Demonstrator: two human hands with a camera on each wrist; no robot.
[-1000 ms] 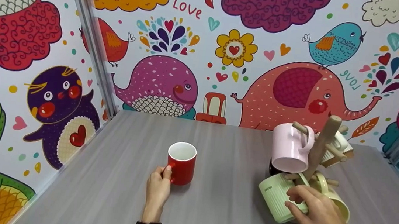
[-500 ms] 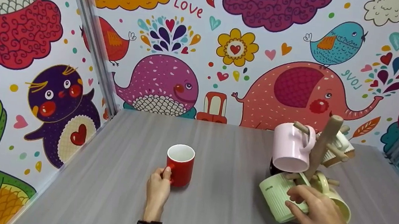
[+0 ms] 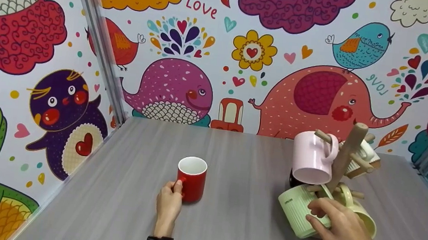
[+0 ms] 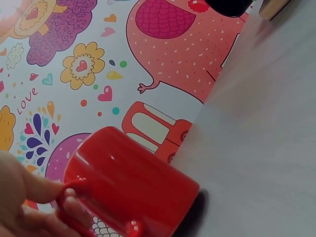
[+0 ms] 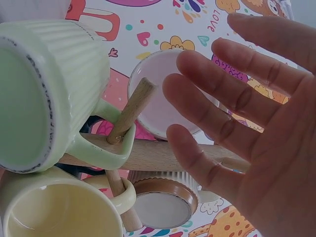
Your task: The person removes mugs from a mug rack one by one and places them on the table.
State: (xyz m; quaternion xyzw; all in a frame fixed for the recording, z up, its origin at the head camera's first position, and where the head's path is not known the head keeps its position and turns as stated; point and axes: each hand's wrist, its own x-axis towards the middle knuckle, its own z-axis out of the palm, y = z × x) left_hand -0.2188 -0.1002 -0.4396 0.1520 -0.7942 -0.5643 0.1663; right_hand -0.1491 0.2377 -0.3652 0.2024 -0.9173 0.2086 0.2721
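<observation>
My left hand [image 3: 168, 207] pinches the handle of a red mug [image 3: 196, 185] with a white inside, upright on the table. In the left wrist view the thumb and fingers close round that handle, and the red mug [image 4: 131, 182] looks tilted. On the right stands a wooden mug tree [image 3: 339, 165] hung with mugs. My right hand [image 3: 349, 233] is beside a light green ribbed mug [image 3: 296, 214] hanging low on it. In the right wrist view the fingers [image 5: 232, 106] are spread and hold nothing; the green mug hangs by its handle from a peg [image 5: 133, 108].
A pink mug [image 3: 310, 162] hangs upper left on the tree, a pale yellow mug [image 3: 368, 221] lower right. Behind the trunk hangs a ribbed white mug [image 5: 163, 205] with a brown lower band. Patterned walls [image 3: 207, 35] border the grey table [image 3: 117, 205] at the back and left.
The red mug has shifted a little toward me and slightly left, with my left hand still on its handle. My right hand and the hanging mugs stay in place.
</observation>
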